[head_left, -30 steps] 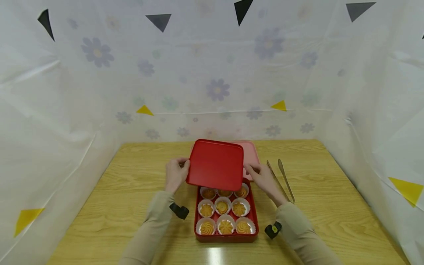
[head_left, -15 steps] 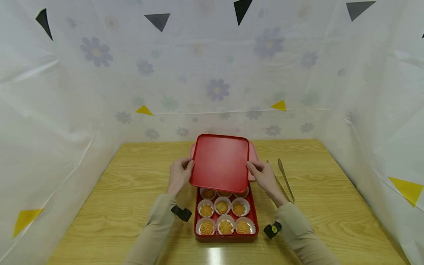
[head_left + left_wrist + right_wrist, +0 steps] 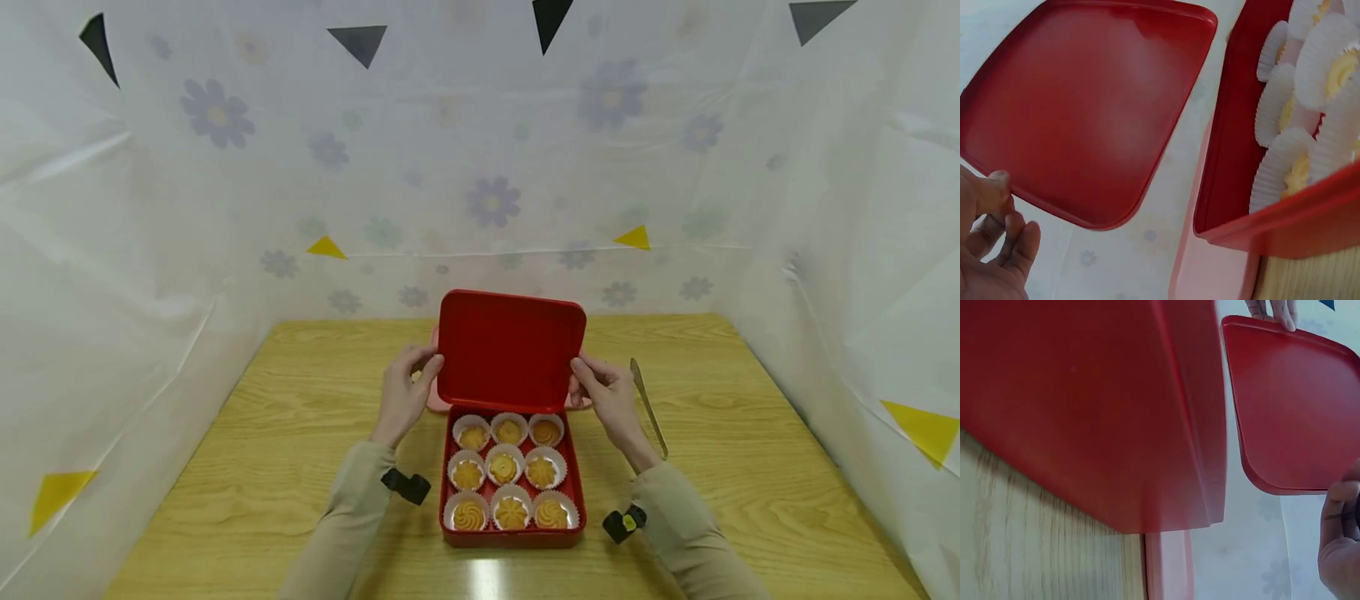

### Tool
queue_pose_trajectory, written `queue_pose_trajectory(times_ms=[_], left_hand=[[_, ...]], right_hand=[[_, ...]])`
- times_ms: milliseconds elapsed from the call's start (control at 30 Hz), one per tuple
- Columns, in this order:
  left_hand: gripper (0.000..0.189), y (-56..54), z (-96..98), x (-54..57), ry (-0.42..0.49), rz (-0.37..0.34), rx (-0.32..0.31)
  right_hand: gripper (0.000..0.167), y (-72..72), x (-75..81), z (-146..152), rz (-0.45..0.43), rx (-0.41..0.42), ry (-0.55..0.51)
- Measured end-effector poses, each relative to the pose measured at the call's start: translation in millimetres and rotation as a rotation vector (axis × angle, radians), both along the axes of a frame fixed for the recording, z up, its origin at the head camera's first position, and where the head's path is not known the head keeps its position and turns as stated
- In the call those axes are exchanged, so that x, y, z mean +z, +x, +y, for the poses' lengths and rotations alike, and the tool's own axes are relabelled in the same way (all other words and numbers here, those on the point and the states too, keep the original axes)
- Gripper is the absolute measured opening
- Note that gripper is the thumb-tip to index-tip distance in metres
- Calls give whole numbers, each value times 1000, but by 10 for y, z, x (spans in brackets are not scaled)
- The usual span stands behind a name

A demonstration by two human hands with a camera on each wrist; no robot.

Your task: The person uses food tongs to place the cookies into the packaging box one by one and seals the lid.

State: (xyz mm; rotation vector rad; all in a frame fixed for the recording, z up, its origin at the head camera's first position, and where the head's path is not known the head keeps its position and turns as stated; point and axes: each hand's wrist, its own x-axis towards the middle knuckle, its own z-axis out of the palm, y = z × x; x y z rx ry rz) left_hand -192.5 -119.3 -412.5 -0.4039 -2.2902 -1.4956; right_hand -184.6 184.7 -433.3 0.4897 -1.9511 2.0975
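Note:
A red rectangular lid (image 3: 510, 350) is held tilted up above the far end of a red box (image 3: 513, 540), its inner side facing me. My left hand (image 3: 405, 392) pinches the lid's left edge between thumb and fingers. On the opposite edge, the thumb and fingers of my right hand (image 3: 609, 400) do the same. Inside the box, several piped cookies (image 3: 503, 468) sit in white paper cups in rows. The left wrist view shows the lid (image 3: 1091, 112) apart from the box (image 3: 1285, 231), with the left hand (image 3: 997, 231) at its rim.
Behind the box lies a pink tray (image 3: 438, 402), mostly covered by the lid. Metal tongs (image 3: 649, 408) rest on the wooden table (image 3: 300, 467) at the right, partly hidden by my right hand. Flower-patterned white sheeting (image 3: 420, 167) encloses the table's back and sides.
The lid has tipped more upright and shifted right, uncovering the far row of cookies. My right hand, off the lid's edge at first, has taken hold of it.

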Motion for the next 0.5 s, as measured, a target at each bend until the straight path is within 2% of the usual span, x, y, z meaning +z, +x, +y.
queue_pose_trajectory(times_ms=[133, 267, 367, 500], left_hand=[[26, 27, -15, 1, -6, -1, -17], [27, 41, -57, -11, -7, -34, -71], [27, 28, -117, -35, -6, -54, -146], [25, -3, -204, -67, -2, -106, -278]], right_hand=[[29, 7, -25, 43, 25, 45, -18], [32, 8, -52, 85, 39, 115, -27], [33, 18, -65, 122, 45, 151, -8], [33, 36, -83, 179, 29, 182, 17]])
